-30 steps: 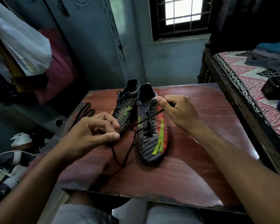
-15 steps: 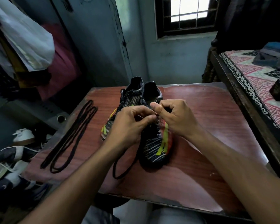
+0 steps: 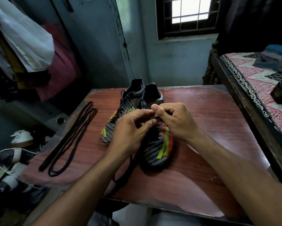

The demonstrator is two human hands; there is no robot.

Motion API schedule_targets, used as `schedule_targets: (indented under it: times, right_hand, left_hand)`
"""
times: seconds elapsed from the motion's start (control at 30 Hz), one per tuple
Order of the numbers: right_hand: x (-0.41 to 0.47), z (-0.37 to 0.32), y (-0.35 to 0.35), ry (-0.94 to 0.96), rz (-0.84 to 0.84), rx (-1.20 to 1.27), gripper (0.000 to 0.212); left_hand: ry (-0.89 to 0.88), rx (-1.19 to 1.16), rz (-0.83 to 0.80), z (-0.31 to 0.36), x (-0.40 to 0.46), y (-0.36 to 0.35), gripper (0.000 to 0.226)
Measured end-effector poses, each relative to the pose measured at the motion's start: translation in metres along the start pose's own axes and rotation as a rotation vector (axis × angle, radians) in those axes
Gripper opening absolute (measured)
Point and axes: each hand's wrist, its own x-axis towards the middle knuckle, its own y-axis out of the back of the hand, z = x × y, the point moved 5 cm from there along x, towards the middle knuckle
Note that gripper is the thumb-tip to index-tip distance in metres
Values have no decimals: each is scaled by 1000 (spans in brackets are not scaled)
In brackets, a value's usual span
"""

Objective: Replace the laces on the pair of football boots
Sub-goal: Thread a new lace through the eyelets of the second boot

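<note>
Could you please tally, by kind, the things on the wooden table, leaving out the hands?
Football boots: 2, the left boot and the right boot.
Loose lace bundle: 1, the black laces lying left of the boots.
Trailing lace: 1, the lace hanging below the hands.
Total: 4

Two football boots (image 3: 133,101) (image 3: 158,149) under the grip, two hands (image 3: 130,132) (image 3: 174,121) — and one bundle of spare black laces (image 3: 68,141) left of it.

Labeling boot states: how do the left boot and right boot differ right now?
Both hands, left hand and right hand, work at the right boot; the left boot is untouched. A loose black lace trails from the right boot toward the table edge. Both share the striped pattern with yellow-green marks.
</note>
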Motion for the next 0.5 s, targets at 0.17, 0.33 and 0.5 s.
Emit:
schedule_targets:
  times: [0.17, 0.33, 0.5]
  right_hand:
    - [4, 10, 13, -2, -161, -144, 13]
    - [-2, 13, 6, -23, -440, -244, 40]
    - [-2, 14, 5, -13, -461, -309, 41]
  left_hand:
    - [-11, 29, 202, -15, -13, -1, 20]
    - [-97, 78, 183, -11, -31, -15, 21]
    - [-58, 130, 229, -19, -28, -15, 12]
